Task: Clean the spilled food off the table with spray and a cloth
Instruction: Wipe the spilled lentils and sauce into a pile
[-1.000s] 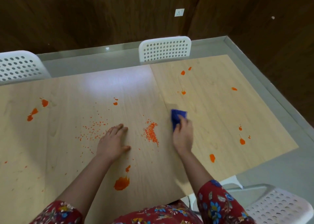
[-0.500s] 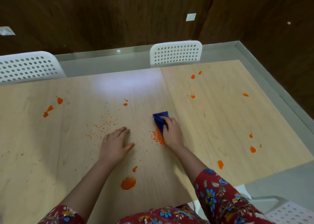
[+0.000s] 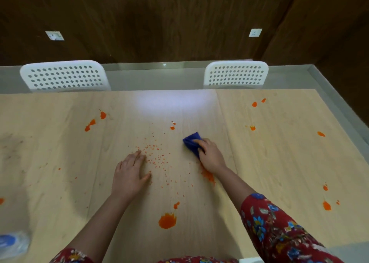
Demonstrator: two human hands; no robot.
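The right hand [image 3: 210,157] grips the folded blue cloth [image 3: 191,141] on the pale wooden table [image 3: 60,143]; the left hand [image 3: 129,172] lies flat, empty. Sweep toward eight o'clock (even pressure) through the scattered orange crumbs [image 3: 157,153].

Your blue cloth [image 3: 190,143] sits bunched on the worktop [image 3: 279,163]; orange crumbs [image 3: 157,153] scattered left, orange blob [image 3: 167,220] nearer you.

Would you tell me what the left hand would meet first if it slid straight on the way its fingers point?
Most likely the scattered orange crumbs just ahead of the left hand, which lies flat on the table.
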